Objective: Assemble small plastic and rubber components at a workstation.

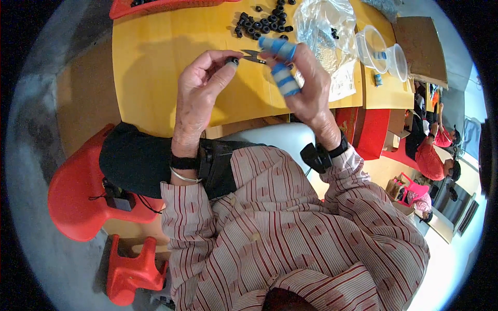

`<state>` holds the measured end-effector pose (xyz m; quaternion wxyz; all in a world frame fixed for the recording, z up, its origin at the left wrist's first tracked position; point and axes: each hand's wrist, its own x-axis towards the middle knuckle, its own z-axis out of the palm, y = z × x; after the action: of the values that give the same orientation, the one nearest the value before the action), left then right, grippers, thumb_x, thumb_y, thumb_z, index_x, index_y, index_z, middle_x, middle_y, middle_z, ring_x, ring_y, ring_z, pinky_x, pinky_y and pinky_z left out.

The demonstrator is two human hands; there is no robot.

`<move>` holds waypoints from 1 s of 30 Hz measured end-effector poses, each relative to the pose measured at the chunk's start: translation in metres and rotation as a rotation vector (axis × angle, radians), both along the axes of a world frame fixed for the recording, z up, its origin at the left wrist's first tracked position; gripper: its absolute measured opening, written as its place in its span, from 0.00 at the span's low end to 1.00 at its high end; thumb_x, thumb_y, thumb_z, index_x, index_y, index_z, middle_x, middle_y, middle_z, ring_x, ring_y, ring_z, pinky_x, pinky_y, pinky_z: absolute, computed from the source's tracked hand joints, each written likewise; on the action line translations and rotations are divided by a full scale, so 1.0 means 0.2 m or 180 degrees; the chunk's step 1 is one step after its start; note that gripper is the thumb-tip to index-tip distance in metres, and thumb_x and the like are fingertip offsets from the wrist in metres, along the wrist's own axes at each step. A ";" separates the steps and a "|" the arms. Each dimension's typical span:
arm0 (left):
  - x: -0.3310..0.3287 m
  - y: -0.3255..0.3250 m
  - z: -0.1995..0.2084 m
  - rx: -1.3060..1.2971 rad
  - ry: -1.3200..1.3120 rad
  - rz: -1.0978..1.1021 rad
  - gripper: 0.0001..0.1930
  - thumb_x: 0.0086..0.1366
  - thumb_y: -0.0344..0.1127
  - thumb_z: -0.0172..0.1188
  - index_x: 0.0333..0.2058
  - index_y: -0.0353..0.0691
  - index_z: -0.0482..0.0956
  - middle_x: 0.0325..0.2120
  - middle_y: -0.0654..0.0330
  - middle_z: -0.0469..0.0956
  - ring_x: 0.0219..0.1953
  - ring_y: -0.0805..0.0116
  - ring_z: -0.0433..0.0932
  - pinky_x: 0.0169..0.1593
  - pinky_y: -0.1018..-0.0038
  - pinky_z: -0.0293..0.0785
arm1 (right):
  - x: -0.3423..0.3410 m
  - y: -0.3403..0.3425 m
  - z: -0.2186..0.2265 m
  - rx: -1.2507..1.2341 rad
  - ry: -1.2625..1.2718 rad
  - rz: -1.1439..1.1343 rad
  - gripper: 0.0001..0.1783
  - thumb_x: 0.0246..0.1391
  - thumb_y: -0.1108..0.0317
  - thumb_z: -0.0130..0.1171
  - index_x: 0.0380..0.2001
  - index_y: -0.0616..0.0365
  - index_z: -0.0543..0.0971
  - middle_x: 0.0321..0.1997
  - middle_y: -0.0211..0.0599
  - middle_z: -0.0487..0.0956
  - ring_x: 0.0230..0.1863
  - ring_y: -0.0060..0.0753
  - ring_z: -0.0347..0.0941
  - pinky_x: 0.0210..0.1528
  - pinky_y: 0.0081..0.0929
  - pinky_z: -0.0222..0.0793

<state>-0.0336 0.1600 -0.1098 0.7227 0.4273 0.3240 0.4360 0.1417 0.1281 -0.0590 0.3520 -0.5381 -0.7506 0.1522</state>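
Over the yellow table (150, 62), my left hand (205, 85) pinches a small black ring-shaped part (233, 60) between thumb and fingers. My right hand (310, 83) is closed on a small pair of scissors (253, 56), whose grey blades point left toward the black part. Blue-and-white striped tape wraps the thumb and a finger of that hand and hides the scissors' handles. Blade tips come close to my left fingertips; whether they touch the part I cannot tell. Beyond my hands lies a loose pile of similar black parts (258, 25).
Right of the pile lies a clear plastic bag (324, 31). Clear plastic tubs (372, 49) and a small blue roll (378, 80) are farther right, by a cardboard box (421, 49). A red tray (155, 7) stands at the far edge. Red stools (78, 192) are at left; other people (433, 155) sit at right.
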 end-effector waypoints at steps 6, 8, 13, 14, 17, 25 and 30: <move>-0.01 0.02 -0.06 -0.0112 -0.0139 0.0508 0.09 0.60 0.27 0.55 0.40 0.35 0.76 0.30 0.69 0.72 0.33 0.83 0.67 0.40 0.85 0.63 | 0.09 0.09 -0.12 -0.0494 0.0506 -0.0522 0.17 0.53 0.78 0.50 0.48 0.59 0.71 0.38 0.35 0.78 0.40 0.24 0.75 0.41 0.23 0.70; 0.00 0.02 -0.05 -0.0088 -0.0075 0.0680 0.09 0.60 0.28 0.55 0.40 0.35 0.76 0.30 0.69 0.72 0.32 0.82 0.66 0.40 0.85 0.63 | 0.06 0.16 -0.18 -0.0431 0.0342 -0.0663 0.16 0.45 0.78 0.54 0.41 0.56 0.74 0.32 0.38 0.77 0.34 0.38 0.75 0.36 0.29 0.72; 0.01 0.03 -0.05 -0.0076 -0.0052 0.0654 0.10 0.59 0.28 0.56 0.40 0.35 0.76 0.30 0.69 0.72 0.32 0.83 0.66 0.40 0.85 0.63 | -0.02 0.29 -0.28 0.0234 -0.0836 -0.0400 0.15 0.38 0.77 0.57 0.34 0.58 0.69 0.30 0.37 0.76 0.35 0.44 0.70 0.35 0.38 0.68; 0.01 0.03 -0.05 -0.0055 -0.0116 0.0661 0.10 0.59 0.28 0.56 0.40 0.35 0.76 0.30 0.69 0.72 0.32 0.83 0.66 0.40 0.85 0.63 | -0.04 0.29 -0.29 0.0242 -0.0825 -0.0383 0.15 0.38 0.77 0.57 0.34 0.58 0.69 0.30 0.37 0.76 0.35 0.44 0.70 0.35 0.38 0.68; 0.00 0.03 -0.05 -0.0078 -0.0110 0.0670 0.10 0.59 0.27 0.56 0.40 0.35 0.76 0.30 0.69 0.72 0.33 0.83 0.66 0.40 0.85 0.63 | -0.08 0.31 -0.31 0.0256 -0.1029 -0.0482 0.17 0.38 0.77 0.58 0.35 0.58 0.69 0.31 0.36 0.75 0.35 0.43 0.71 0.35 0.36 0.69; 0.01 0.02 -0.03 -0.0104 -0.0080 0.0702 0.10 0.59 0.27 0.56 0.40 0.35 0.76 0.31 0.68 0.73 0.33 0.82 0.67 0.40 0.85 0.64 | -0.08 0.36 -0.37 0.0404 -0.1608 -0.0589 0.24 0.36 0.74 0.56 0.43 0.59 0.70 0.32 0.42 0.75 0.38 0.44 0.72 0.33 0.38 0.72; 0.00 0.02 -0.02 -0.0032 -0.0084 0.0711 0.10 0.59 0.28 0.55 0.40 0.34 0.75 0.30 0.67 0.73 0.32 0.81 0.68 0.40 0.84 0.65 | -0.07 0.30 -0.30 0.0096 -0.0901 -0.0400 0.20 0.39 0.76 0.57 0.40 0.61 0.71 0.31 0.42 0.75 0.35 0.43 0.73 0.33 0.35 0.72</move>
<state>-0.0342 0.1638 -0.1129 0.6760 0.3791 0.3622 0.5178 0.1287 0.1879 -0.1192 0.2595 -0.5948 -0.7598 0.0411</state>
